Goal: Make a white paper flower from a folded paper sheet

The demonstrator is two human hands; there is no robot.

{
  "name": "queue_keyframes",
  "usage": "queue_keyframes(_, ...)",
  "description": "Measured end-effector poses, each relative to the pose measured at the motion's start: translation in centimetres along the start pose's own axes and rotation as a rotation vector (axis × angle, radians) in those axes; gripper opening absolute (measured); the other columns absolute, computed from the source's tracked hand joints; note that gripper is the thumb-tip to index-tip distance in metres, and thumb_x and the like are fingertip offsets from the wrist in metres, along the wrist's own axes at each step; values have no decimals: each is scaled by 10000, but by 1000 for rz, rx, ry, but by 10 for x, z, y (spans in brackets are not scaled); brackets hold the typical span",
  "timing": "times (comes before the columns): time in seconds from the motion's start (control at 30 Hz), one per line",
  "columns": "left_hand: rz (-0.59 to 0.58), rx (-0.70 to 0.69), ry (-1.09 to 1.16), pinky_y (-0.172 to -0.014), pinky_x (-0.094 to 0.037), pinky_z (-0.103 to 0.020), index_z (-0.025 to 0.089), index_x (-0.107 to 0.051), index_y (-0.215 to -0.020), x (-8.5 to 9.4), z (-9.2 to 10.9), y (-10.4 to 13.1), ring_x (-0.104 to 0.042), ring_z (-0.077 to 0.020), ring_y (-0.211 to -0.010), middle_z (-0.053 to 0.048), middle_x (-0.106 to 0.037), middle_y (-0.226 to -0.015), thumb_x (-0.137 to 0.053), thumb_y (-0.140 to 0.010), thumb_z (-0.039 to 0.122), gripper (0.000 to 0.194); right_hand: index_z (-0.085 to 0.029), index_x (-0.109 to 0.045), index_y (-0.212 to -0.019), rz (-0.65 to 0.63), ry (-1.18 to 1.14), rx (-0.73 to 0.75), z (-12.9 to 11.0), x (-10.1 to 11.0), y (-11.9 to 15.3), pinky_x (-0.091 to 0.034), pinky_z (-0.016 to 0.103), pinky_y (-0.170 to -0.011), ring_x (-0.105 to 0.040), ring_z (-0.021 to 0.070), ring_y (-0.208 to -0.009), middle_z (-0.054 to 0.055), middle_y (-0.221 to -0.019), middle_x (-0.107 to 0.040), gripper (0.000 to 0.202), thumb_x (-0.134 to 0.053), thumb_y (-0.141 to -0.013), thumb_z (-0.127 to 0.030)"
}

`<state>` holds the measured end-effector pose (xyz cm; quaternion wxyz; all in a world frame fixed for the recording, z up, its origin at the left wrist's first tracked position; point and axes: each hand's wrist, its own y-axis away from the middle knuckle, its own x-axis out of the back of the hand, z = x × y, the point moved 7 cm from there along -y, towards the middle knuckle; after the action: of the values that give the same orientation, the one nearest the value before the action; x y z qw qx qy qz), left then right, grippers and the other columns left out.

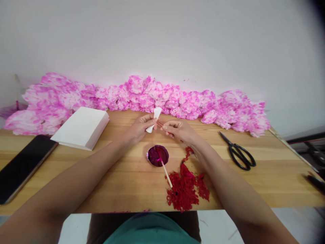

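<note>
My left hand (145, 126) pinches a folded strip of white paper (157, 113), narrow at its middle, above the table. Close beside it on the right, my right hand (175, 128) has its fingers closed on thin red yarn (159, 123) that reaches to the paper. Below the hands sits a small dish of dark magenta liquid (155, 156), with a wooden stick (167, 174) leaning out of it. A tangled heap of red yarn (183, 189) lies to the right of the dish, by my right forearm.
Pink and white paper flowers (149, 95) line the wall along the back of the wooden table (122, 189). At left lie a stack of white paper (82, 127) and a black phone (24, 169). Black-handled scissors (240, 154) rest at right.
</note>
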<state>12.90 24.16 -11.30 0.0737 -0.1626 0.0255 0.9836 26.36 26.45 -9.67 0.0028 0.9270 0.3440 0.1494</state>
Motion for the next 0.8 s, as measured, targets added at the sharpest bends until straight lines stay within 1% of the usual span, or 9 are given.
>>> queue_keyframes(0.1, -2, 2, -60, -552, -322, -239, 159, -562, -732, 3, -2, -1, -459, -95, -535, 16, -560, -586, -779, -688, 450, 366, -177, -702, -770, -54, -80, -24, -1, -4, 1, -361, 233, -529, -460, 87, -554, -10, -630, -581, 370, -707, -710, -542)
queue_keyframes(0.2, -39, -18, -162, -549, -304, -241, 160, -546, -705, 3, -1, -2, -438, -91, -535, 18, -554, -602, -761, -717, 464, 372, -181, -696, -744, -47, -128, -12, -4, -4, 4, -351, 227, -517, -448, 81, -549, -19, -615, -560, 364, -726, -705, -542)
queue_keyframes(0.3, -53, -14, -150, -545, -289, -243, 159, -550, -720, 4, -1, -2, -419, -89, -530, 22, -534, -597, -753, -724, 488, 386, -190, -702, -775, 47, -244, 23, -6, 3, 4, -372, 229, -521, -446, 75, -541, -20, -637, -564, 352, -729, -719, -536)
queue_keyframes(0.37, -56, 6, -82, -547, -289, -243, 157, -552, -737, 5, -2, -3, -419, -89, -535, 19, -530, -599, -768, -712, 486, 395, -198, -708, -826, 136, -349, 71, -7, 11, 4, -398, 232, -535, -473, 81, -567, -12, -681, -584, 349, -718, -734, -535)
queue_keyframes(0.43, -63, 18, -9, -555, -296, -246, 159, -550, -734, 4, -2, -3, -417, -91, -540, 17, -527, -597, -790, -693, 479, 402, -210, -709, -885, 217, -394, 107, -6, 18, 2, -419, 233, -549, -508, 91, -610, -7, -727, -604, 339, -717, -739, -516)
queue_keyframes(0.5, -75, 18, 31, -567, -308, -254, 161, -549, -713, 3, -1, -2, -416, -94, -546, 16, -521, -591, -804, -682, 475, 406, -217, -703, -926, 278, -321, 119, -4, 22, 1, -438, 241, -570, -521, 98, -623, -12, -738, -614, 324, -730, -730, -474)
queue_keyframes(0.57, -92, 21, 40, -579, -317, -260, 161, -547, -697, 2, -2, -2, -417, -94, -550, 16, -515, -589, -802, -691, 471, 402, -216, -696, -947, 302, -178, 125, -4, 21, -1, -451, 258, -595, -519, 102, -615, -18, -725, -617, 308, -719, -738, -441)
queue_keyframes(0.7, -102, 34, 60, -582, -314, -253, 158, -539, -689, 1, -6, -2, -422, -93, -554, 16, -517, -585, -797, -702, 468, 403, -210, -679, -953, 265, 29, 201, -9, 10, 0, -465, 283, -677, -565, 124, -697, 0, -803, -658, 256, -698, -766, -385)
queue_keyframes(0.8, -94, 63, 66, -563, -294, -242, 159, -542, -714, -2, -8, -1, -412, -92, -539, 19, -519, -572, -801, -691, 474, 409, -219, -656, -963, 265, 141, 296, -17, 4, 3, -466, 277, -718, -594, 139, -792, 14, -889, -666, 189, -683, -789, -289)
